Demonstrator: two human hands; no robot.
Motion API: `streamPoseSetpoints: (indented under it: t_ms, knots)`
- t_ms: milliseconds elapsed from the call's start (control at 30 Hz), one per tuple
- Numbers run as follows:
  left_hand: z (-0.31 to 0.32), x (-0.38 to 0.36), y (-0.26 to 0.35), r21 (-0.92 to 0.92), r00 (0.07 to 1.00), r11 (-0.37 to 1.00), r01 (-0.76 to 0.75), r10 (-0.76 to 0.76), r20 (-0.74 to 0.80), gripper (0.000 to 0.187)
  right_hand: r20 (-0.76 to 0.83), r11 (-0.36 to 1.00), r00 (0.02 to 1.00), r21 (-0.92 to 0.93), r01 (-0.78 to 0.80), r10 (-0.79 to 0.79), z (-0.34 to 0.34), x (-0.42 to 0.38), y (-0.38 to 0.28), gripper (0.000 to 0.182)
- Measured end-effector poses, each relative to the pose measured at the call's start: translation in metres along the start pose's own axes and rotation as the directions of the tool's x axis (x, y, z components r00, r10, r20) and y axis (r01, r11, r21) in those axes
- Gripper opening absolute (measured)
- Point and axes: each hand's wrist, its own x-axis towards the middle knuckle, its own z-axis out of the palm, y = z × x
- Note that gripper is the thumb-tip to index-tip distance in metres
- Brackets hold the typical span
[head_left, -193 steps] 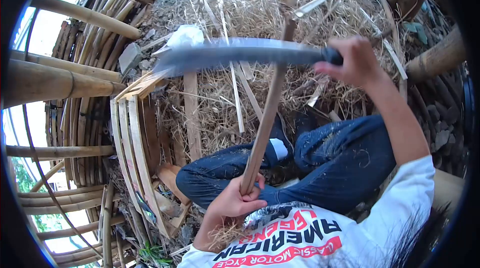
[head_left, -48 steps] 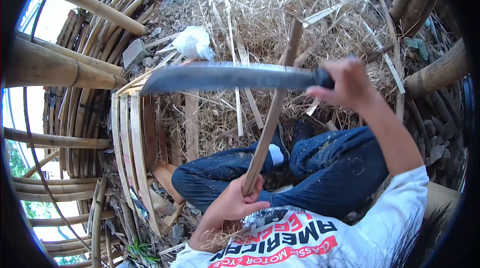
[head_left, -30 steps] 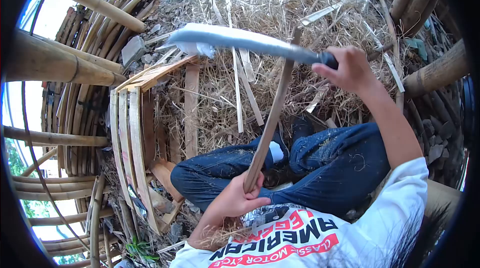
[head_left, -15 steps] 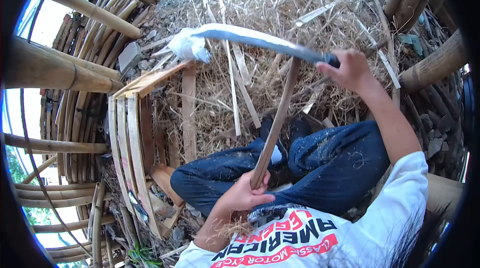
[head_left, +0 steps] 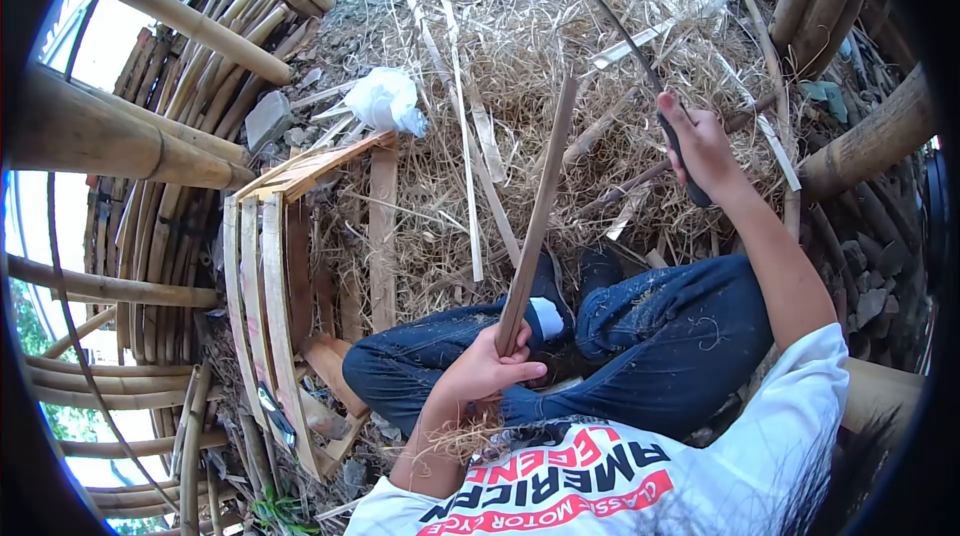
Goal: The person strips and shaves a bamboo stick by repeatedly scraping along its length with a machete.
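Note:
My left hand (head_left: 490,366) is closed around the lower end of a brown wooden stick (head_left: 543,206), which slants up and slightly right from my lap. Raised at the right, my right hand (head_left: 703,151) grips the black handle of a long blade (head_left: 610,16). The thin dark blade points up and left, apart from the stick. Dusty dark trousers cover my crossed legs (head_left: 670,346) below both hands.
A slatted wooden crate (head_left: 262,306) stands at the left, with a white plastic bag (head_left: 385,101) at its upper corner. Shavings (head_left: 520,26) and long pale strips cover the ground ahead. Bamboo poles (head_left: 190,21) line the left, more poles (head_left: 865,136) the right.
The blade has swung from lying across the view at the stick's top to pointing up and away. My right hand has turned and shifted slightly right; the stick leans a little more to the left.

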Motion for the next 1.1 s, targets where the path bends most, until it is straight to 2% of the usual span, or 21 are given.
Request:
streamPoseSetpoints:
  t_ms: [100,167,233,267,333,433,500,533,567,633,700,900,967,1100]
  knots:
    - [0.001,0.005,0.004,0.076,1.000,0.997,-0.006,0.006,0.007,0.042,0.027,0.998,1.000,-0.062,0.008,-0.006,0.005,-0.006,-0.001,0.060]
    - [0.001,0.007,0.007,0.124,1.000,0.992,-0.016,0.014,0.019,0.042,0.139,0.964,0.990,-0.263,0.047,-0.011,0.008,-0.004,0.006,0.059]
    - [-0.001,0.008,0.010,-0.097,0.990,0.989,0.112,-0.102,0.100,0.043,0.241,0.909,0.968,-0.382,0.163,-0.072,0.016,-0.009,0.001,0.058]
    - [-0.003,0.008,0.008,-0.098,0.990,0.989,0.111,-0.102,0.098,0.043,0.300,0.887,0.951,-0.415,0.202,-0.077,0.021,-0.013,-0.004,0.058]
    - [-0.007,0.011,0.002,-0.385,0.977,0.918,0.101,-0.018,0.214,0.045,0.426,0.927,0.903,-0.319,0.196,-0.044,0.041,-0.023,-0.005,0.056]
    - [-0.009,0.011,0.006,-0.390,0.981,0.917,0.084,-0.007,0.195,0.046,0.508,0.885,0.861,-0.393,0.251,-0.018,0.064,-0.041,-0.018,0.055]
    - [-0.011,0.011,0.006,-0.387,0.984,0.920,0.066,0.005,0.179,0.046,0.634,0.687,0.750,-0.460,0.562,-0.189,0.073,-0.046,-0.021,0.060]
    - [-0.011,0.011,0.008,-0.364,0.986,0.930,0.050,0.013,0.169,0.045,0.664,0.588,0.705,-0.475,0.655,-0.248,0.075,-0.047,-0.019,0.064]
    - [-0.011,0.011,0.009,-0.341,0.987,0.939,0.035,0.021,0.160,0.044,0.670,0.585,0.699,-0.471,0.661,-0.250,0.076,-0.048,-0.019,0.064]
    - [-0.011,0.012,0.007,-0.313,0.989,0.949,0.030,0.016,0.145,0.043,0.728,0.392,0.609,-0.485,0.782,-0.315,0.077,-0.049,-0.019,0.065]
    - [-0.010,0.013,0.004,-0.282,0.990,0.959,0.034,0.006,0.140,0.043,0.732,0.368,0.594,-0.478,0.797,-0.335,0.077,-0.048,-0.016,0.065]
    - [-0.006,0.013,0.008,-0.211,0.996,0.977,-0.042,0.058,0.069,0.042,0.689,0.378,0.636,-0.518,0.767,-0.348,0.073,-0.047,-0.014,0.063]
    - [-0.007,0.011,0.010,-0.050,0.991,0.991,-0.124,0.127,0.048,0.042,0.683,0.335,0.630,-0.534,0.776,-0.370,0.073,-0.045,-0.013,0.064]
    - [-0.009,0.012,0.009,-0.031,0.987,0.986,-0.162,0.162,0.019,0.043,0.648,0.313,0.652,-0.573,0.758,-0.393,0.069,-0.032,-0.004,0.066]
